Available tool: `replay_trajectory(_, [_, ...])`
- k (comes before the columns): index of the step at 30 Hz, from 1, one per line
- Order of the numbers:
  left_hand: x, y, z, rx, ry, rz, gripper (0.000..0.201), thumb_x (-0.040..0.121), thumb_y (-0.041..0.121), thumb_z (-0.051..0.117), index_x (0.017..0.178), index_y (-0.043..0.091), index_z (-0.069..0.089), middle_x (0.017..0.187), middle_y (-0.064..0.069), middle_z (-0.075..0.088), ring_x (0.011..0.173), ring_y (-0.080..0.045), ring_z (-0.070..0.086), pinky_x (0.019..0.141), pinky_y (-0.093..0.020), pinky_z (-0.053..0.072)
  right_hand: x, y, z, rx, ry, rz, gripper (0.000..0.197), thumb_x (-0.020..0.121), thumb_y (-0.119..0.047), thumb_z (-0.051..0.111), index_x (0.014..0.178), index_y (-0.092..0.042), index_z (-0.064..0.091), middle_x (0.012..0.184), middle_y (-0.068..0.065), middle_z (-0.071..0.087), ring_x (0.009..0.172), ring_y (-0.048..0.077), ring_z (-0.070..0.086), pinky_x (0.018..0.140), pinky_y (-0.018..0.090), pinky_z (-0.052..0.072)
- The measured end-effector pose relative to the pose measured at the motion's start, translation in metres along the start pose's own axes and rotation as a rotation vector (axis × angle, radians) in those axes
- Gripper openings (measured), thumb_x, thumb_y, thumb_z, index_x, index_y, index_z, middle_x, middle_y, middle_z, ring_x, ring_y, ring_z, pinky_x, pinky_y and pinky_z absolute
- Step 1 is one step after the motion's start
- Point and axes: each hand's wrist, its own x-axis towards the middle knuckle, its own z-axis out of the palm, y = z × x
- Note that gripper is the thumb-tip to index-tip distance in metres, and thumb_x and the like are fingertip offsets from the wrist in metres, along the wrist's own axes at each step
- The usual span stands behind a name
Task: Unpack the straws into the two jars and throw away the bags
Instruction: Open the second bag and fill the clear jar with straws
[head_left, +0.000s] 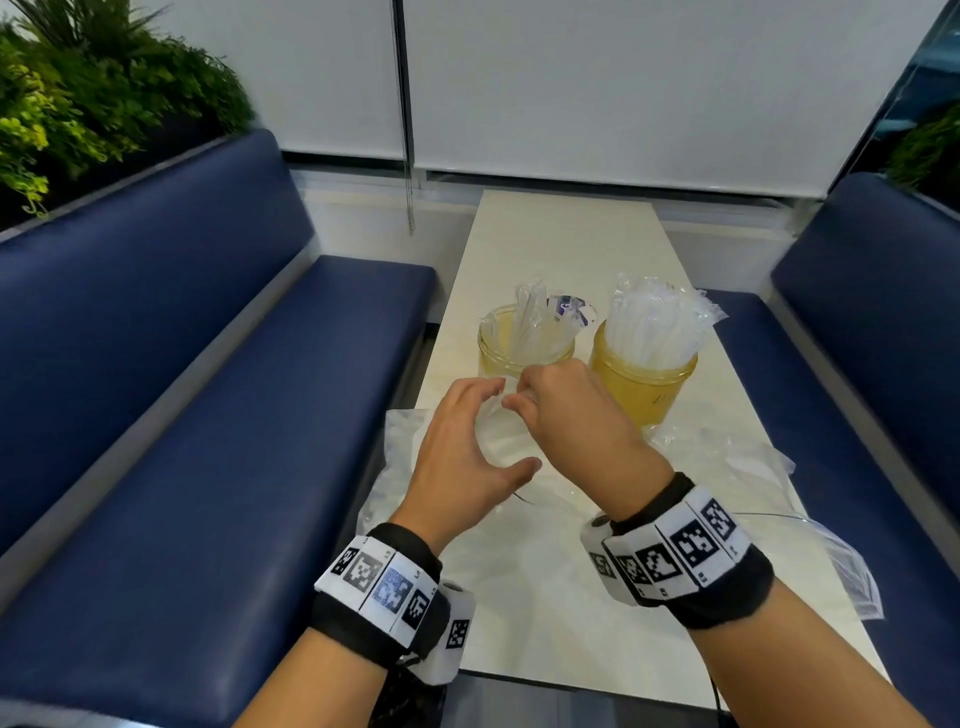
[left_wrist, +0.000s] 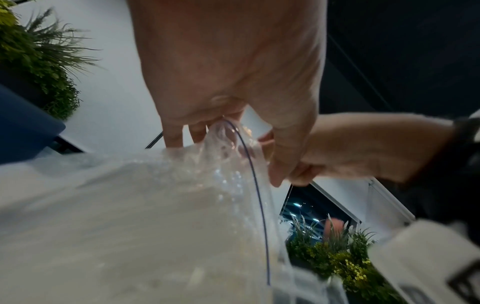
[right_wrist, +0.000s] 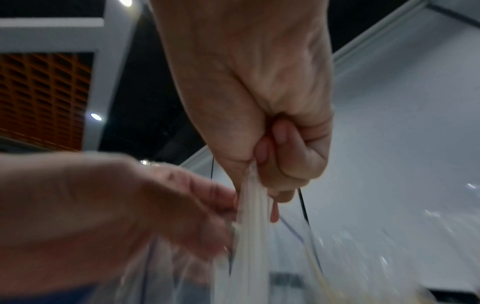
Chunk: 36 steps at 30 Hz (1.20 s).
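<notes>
Two yellowish jars stand on the white table (head_left: 561, 244). The left jar (head_left: 498, 358) holds a few wrapped straws, while the right jar (head_left: 649, 384) is packed with straws (head_left: 649, 322). In front of the left jar my left hand (head_left: 514, 426) curls around a clear bag (head_left: 498, 441), fingers behind it and thumb in front. My right hand (head_left: 519, 395) is a fist gripping a bundle of white straws (right_wrist: 250, 216) at the bag's mouth. In the left wrist view the bag (left_wrist: 155, 205) fills the lower frame.
Crumpled clear bags lie on the table at the right (head_left: 727, 452) and near the right edge (head_left: 852, 577). More plastic (head_left: 400, 447) hangs over the left edge. Blue benches flank the table on the left (head_left: 208, 415) and right (head_left: 857, 338).
</notes>
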Motion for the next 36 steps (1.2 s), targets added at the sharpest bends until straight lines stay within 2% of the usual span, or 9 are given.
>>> replay_trajectory(5, [0.007,0.003,0.009,0.105,0.143,0.005,0.065,0.064,0.050,0.089,0.117,0.034,0.054,0.118,0.018,0.051,0.107,-0.004,0.053,0.093,-0.029,0.051,-0.002,-0.017,-0.027,-0.093,-0.008,-0.060,0.025,0.101,-0.025,0.057,0.115,-0.007,0.067,0.102,0.012,0.068,0.093,0.025,0.067,0.072,0.027,0.049])
replay_trajectory(10, [0.018,0.001,0.015,0.182,0.320,0.073,0.033,0.073,0.026,0.083,0.098,0.019,0.063,0.094,0.007,0.060,0.081,-0.015,0.059,0.069,-0.040,0.055,-0.004,-0.024,-0.036,-0.013,0.016,-0.092,0.023,0.101,-0.024,0.056,0.113,-0.010,0.069,0.103,0.010,0.069,0.091,0.023,0.065,0.071,0.023,0.045])
replay_trajectory(15, [0.024,0.008,0.013,0.194,0.308,0.019,0.014,0.087,0.015,0.072,0.093,0.014,0.060,0.087,0.002,0.061,0.069,-0.010,0.056,0.060,-0.024,0.049,-0.008,-0.021,-0.036,0.182,0.217,-0.092,0.039,0.099,-0.054,0.045,0.114,-0.022,0.063,0.087,-0.003,0.064,0.078,0.013,0.058,0.069,0.022,0.043])
replay_trajectory(19, [0.029,0.008,0.011,0.171,0.311,-0.049,0.014,0.092,0.020,0.066,0.084,0.015,0.055,0.080,0.004,0.057,0.065,-0.009,0.051,0.056,-0.017,0.035,0.002,-0.018,-0.020,0.293,0.398,-0.240,0.045,0.105,-0.042,0.030,0.126,-0.018,0.060,0.126,-0.005,0.056,0.118,0.010,0.048,0.096,0.019,0.040])
replay_trajectory(24, [0.036,0.003,0.012,0.269,0.270,-0.134,0.011,0.094,0.018,0.058,0.087,0.023,0.051,0.072,0.015,0.049,0.061,-0.001,0.046,0.060,-0.005,0.040,0.008,-0.024,0.010,0.387,0.200,-0.290,0.042,0.108,-0.029,0.033,0.144,-0.016,0.049,0.150,-0.006,0.046,0.137,0.007,0.040,0.116,0.028,0.032])
replay_trajectory(28, [0.031,0.006,0.006,0.118,0.290,-0.138,0.015,0.090,0.023,0.061,0.080,0.020,0.051,0.070,0.012,0.052,0.065,-0.004,0.055,0.058,-0.007,0.041,0.009,-0.016,0.002,0.533,0.304,-0.179,0.061,0.093,-0.059,0.051,0.145,-0.031,0.037,0.132,-0.013,0.054,0.117,0.004,0.052,0.095,0.025,0.047])
replay_trajectory(31, [0.036,0.005,0.004,0.016,0.296,-0.132,0.023,0.091,0.030,0.057,0.072,0.019,0.048,0.064,0.009,0.051,0.057,-0.012,0.053,0.047,-0.014,0.037,0.009,-0.017,0.010,0.449,0.362,-0.094,0.064,0.072,-0.077,0.060,0.116,-0.031,0.054,0.097,-0.015,0.057,0.082,0.002,0.055,0.069,0.021,0.049])
replay_trajectory(34, [0.039,-0.001,0.005,-0.020,0.316,-0.170,0.025,0.091,0.034,0.055,0.069,0.021,0.051,0.064,0.007,0.053,0.055,-0.010,0.049,0.048,-0.024,0.038,0.017,-0.023,0.027,0.472,0.301,-0.157,0.037,0.084,-0.060,0.062,0.088,-0.024,0.059,0.081,-0.010,0.057,0.073,0.006,0.056,0.066,0.028,0.050])
replay_trajectory(36, [0.036,-0.003,0.003,-0.071,0.339,-0.159,0.019,0.089,0.033,0.063,0.076,0.020,0.058,0.071,0.006,0.060,0.061,-0.011,0.055,0.052,-0.026,0.043,0.024,-0.022,0.027,0.538,0.327,-0.168,0.027,0.092,-0.043,0.061,0.072,-0.027,0.053,0.070,-0.010,0.052,0.064,0.005,0.052,0.058,0.020,0.042])
